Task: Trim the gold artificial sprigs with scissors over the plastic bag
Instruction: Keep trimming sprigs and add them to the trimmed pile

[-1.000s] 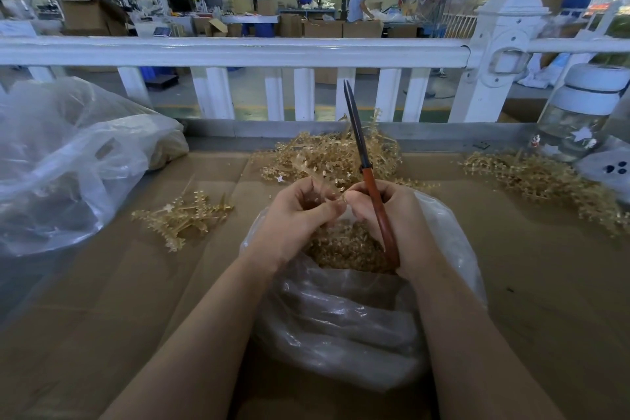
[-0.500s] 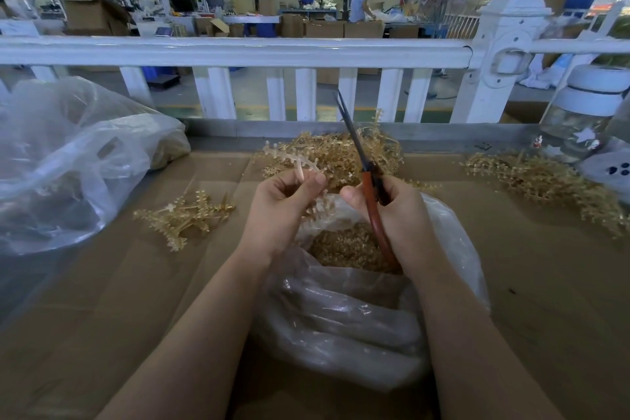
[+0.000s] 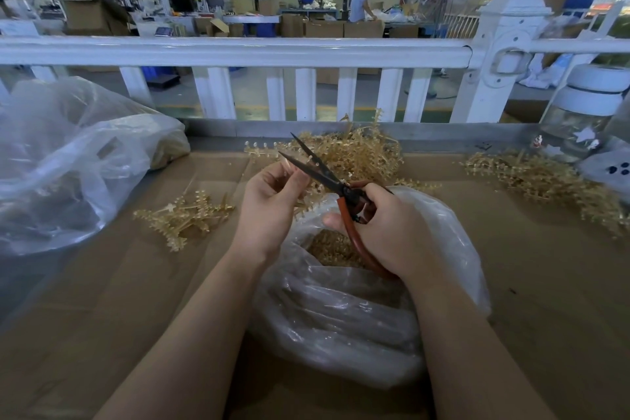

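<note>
The sprig [image 3: 300,196] is pinched in the left hand [image 3: 272,196], held over the bag [image 3: 341,324] mouth at about eleven o'clock from the cuttings inside. A second ago both hands were bunched together with the scissors [image 3: 317,170] upright and closed; half a second ago the left hand had lifted a stem clear. Now the blades have swung down to point toward ten o'clock and stand open, with the stem end just beside them. I'd judge a cut is about to be made, so the offcut should drop into the bag. The right hand [image 3: 385,228] grips the red handles, fingers curled round them. Loose sprigs lie on the worktop [image 3: 170,283] at nine, twelve and two o'clock, unmoved.
</note>
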Demonstrator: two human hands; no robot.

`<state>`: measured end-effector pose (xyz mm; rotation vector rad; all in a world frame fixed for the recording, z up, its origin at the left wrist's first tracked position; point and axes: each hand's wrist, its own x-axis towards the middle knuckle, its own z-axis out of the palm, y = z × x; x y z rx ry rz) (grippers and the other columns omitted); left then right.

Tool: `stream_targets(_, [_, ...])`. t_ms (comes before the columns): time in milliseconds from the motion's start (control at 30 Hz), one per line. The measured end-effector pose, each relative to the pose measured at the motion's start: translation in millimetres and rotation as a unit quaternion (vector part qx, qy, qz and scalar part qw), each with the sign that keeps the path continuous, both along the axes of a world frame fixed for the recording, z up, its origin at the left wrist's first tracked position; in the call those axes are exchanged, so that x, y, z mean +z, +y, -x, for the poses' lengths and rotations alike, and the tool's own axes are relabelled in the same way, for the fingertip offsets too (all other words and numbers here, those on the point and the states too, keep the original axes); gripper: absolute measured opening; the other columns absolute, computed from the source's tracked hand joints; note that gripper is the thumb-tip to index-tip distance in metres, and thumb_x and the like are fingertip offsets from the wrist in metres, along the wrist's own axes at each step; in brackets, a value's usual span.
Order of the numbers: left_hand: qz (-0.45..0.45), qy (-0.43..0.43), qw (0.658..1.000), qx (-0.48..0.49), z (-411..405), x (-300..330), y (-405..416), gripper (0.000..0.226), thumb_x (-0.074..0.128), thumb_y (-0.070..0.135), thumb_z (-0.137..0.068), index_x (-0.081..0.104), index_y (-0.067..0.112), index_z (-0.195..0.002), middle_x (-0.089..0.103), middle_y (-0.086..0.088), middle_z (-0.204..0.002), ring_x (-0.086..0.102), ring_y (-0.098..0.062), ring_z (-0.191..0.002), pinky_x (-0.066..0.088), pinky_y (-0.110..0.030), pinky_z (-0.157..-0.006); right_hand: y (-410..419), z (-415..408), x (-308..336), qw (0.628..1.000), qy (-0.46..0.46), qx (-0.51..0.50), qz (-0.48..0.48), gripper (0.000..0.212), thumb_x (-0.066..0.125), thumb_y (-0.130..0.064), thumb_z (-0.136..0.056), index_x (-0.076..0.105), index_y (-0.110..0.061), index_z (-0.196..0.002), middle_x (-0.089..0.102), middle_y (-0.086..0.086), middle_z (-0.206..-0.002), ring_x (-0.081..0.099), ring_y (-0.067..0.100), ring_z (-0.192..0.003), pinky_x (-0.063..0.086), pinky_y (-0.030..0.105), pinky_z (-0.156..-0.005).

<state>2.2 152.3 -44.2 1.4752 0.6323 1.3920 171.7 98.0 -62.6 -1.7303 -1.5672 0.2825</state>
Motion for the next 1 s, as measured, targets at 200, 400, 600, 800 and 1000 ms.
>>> stream_targets(200, [0.014, -0.001, 1.000, -0.009, 0.3, -1.2, 2.1, 0.017, 0.059, 0.009, -0.097, 0.071, 0.017, -0.089, 0.064, 0.015, -0.070, 0.051, 0.002, -0.062, 0.042, -0.011, -0.062, 0.3, 0.0, 1.2, 1.000, -0.021, -0.016, 0.007, 0.074, 0.059, -0.091, -0.063, 0.064, -0.039, -0.115, 0.070, -0.019, -0.097, 0.064, 0.007, -0.093, 0.057, 0.034, -0.082])
stream_targets(400, [0.027, -0.007, 0.999, -0.014, 1.6, -0.5, 3.1, 0.012, 0.063, 0.021, -0.093, 0.074, 0.023, -0.089, 0.059, 0.009, -0.071, 0.045, -0.004, -0.061, 0.039, -0.018, -0.061, 0.5, 0.3, 1.5, 1.000, -0.011, -0.017, 0.010, 0.071, 0.063, -0.089, -0.064, 0.066, -0.041, -0.116, 0.071, -0.020, -0.096, 0.065, 0.005, -0.090, 0.052, 0.025, -0.072])
stream_targets(600, [0.028, -0.001, 1.000, -0.013, 2.6, 1.3, 2.1, 0.019, 0.059, 0.015, -0.097, 0.073, 0.024, -0.089, 0.060, 0.010, -0.070, 0.047, -0.004, -0.062, 0.041, -0.014, -0.061, 0.6, 1.6, 1.7, 1.000, 0.014, -0.011, 0.010, 0.060, 0.065, -0.089, -0.060, 0.066, -0.043, -0.099, 0.068, -0.023, -0.083, 0.063, -0.003, -0.079, 0.045, 0.018, -0.061])
stream_targets(800, [0.031, -0.001, 1.000, 0.001, 3.6, 0.8, 3.3, 0.012, 0.063, 0.019, -0.097, 0.073, 0.023, -0.092, 0.051, -0.010, -0.079, 0.040, -0.020, -0.066, 0.035, -0.027, -0.063, 1.2, 0.9, 0.6, 1.000, 0.013, -0.012, 0.010, 0.064, 0.068, -0.087, -0.061, 0.068, -0.041, -0.105, 0.067, -0.023, -0.082, 0.062, -0.004, -0.077, 0.043, 0.017, -0.059])
stream_targets(1000, [-0.015, 0.024, 1.000, -0.004, 3.1, 1.6, -0.4, 0.018, 0.061, 0.015, -0.096, 0.071, 0.026, -0.086, 0.060, 0.012, -0.070, 0.049, -0.004, -0.063, 0.040, -0.014, -0.061, -0.8, 1.5, 2.1, 0.999, -0.032, -0.018, 0.003, 0.060, 0.062, -0.089, -0.066, 0.063, -0.044, -0.105, 0.066, -0.025, -0.084, 0.061, -0.003, -0.082, 0.043, 0.018, -0.062])
